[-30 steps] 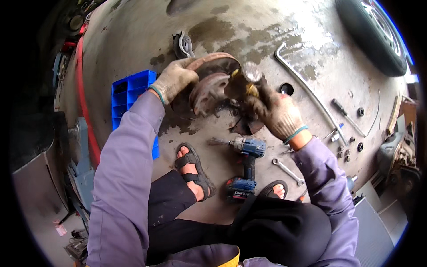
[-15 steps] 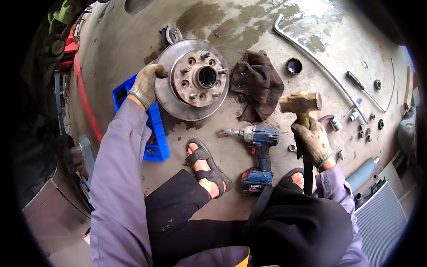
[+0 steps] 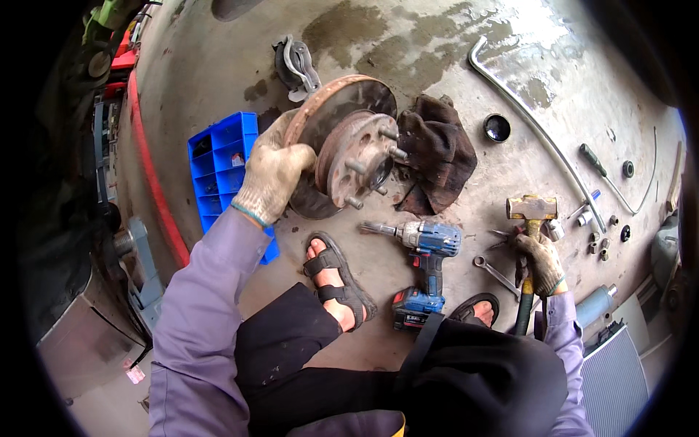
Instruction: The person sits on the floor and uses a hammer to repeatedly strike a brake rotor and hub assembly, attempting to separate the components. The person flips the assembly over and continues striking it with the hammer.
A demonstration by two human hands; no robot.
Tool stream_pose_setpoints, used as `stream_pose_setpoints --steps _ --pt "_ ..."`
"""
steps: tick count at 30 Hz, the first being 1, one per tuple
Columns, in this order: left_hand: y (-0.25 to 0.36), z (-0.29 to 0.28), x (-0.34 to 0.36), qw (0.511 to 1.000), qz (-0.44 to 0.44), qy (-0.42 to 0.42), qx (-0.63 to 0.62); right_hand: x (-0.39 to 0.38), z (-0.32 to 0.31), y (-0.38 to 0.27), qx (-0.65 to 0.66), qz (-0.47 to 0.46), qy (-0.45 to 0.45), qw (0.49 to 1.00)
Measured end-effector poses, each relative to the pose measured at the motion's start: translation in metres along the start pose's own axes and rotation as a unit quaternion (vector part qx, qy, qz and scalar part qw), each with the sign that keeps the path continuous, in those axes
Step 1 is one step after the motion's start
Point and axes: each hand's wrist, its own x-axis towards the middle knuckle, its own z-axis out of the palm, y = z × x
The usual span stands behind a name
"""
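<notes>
Gripped at its left rim by my gloved left hand [image 3: 268, 175], a brake disc with its wheel hub [image 3: 349, 154] is tilted up, studs facing right. Between the disc and my right hand, a blue cordless impact wrench [image 3: 429, 240] lies on the floor. My gloved right hand [image 3: 542, 260] is closed around the handle of a hammer [image 3: 531, 208], just below its head. A combination spanner [image 3: 499, 278] lies left of the hammer handle. Next to the disc's right edge is a crumpled dark brown rag [image 3: 443, 149].
A blue compartment tray [image 3: 251, 125] stands left of the disc. Beyond it lies a curved grey metal part [image 3: 297, 69]. To the right are a black ring-shaped cup [image 3: 496, 128], a long bent bar [image 3: 535, 116], a screwdriver [image 3: 593, 159] and several sockets. A radiator [image 3: 617, 371] stands at lower right.
My left hand has tilted the disc from facing up to facing right. The hammer has moved right and lower in my right hand, uncovering the spanner.
</notes>
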Motion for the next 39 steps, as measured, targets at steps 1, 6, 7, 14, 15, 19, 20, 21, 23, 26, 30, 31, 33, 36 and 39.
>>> stream_pose_setpoints --steps 1,6,7,14,15,19,20,21,23,26,30,31,33,36,39 --pt "-0.003 -0.002 -0.001 0.999 0.006 -0.013 0.050 -0.001 -0.004 0.000 -0.002 -0.003 0.002 1.000" --pt "-0.001 0.015 -0.015 0.993 0.010 -0.079 0.086 -0.014 -0.025 0.011 0.024 0.016 -0.002 1.000" --pt "-0.006 0.014 -0.019 0.990 0.028 -0.079 0.109 -0.021 -0.019 0.008 0.046 0.000 0.017 0.999" --pt "0.000 0.014 -0.024 0.989 0.033 -0.084 0.117 -0.046 -0.065 0.038 0.156 -0.003 0.080 0.985" --pt "0.001 0.021 -0.022 0.991 0.034 -0.086 0.099 -0.050 -0.077 0.045 0.184 0.000 0.078 0.980" --pt "0.005 0.020 -0.022 0.979 0.055 -0.093 0.175 -0.055 -0.106 0.068 0.269 -0.019 0.072 0.960" --pt "0.003 0.016 -0.022 0.975 0.054 -0.091 0.196 -0.059 -0.112 0.073 0.271 -0.009 0.068 0.960" --pt "0.002 0.014 -0.019 0.971 0.052 -0.089 0.216 -0.062 -0.115 0.075 0.272 -0.002 0.070 0.960" --pt "0.007 0.010 -0.011 0.958 0.053 -0.112 0.260 -0.064 -0.122 0.084 0.248 0.010 0.100 0.964" --pt "0.027 0.020 0.007 0.973 0.005 -0.142 0.180 -0.061 -0.134 0.102 0.159 0.020 0.171 0.972" --pt "0.041 0.008 0.043 0.977 -0.057 -0.162 0.124 -0.066 -0.141 0.087 -0.091 0.063 0.238 0.965" --pt "0.038 0.002 0.053 0.978 -0.067 -0.150 0.129 -0.076 -0.145 0.093 -0.338 -0.019 0.285 0.897" --pt "0.036 -0.004 0.065 0.985 -0.098 -0.122 0.078 -0.105 -0.116 0.057 -0.529 -0.040 0.358 0.768" --pt "0.034 -0.013 0.074 0.988 -0.117 -0.099 0.024 -0.138 -0.074 0.002 -0.280 -0.153 0.311 0.895" --pt "0.039 -0.010 0.071 0.978 -0.154 -0.132 -0.054 -0.152 -0.031 -0.042 -0.229 -0.166 0.240 0.929"
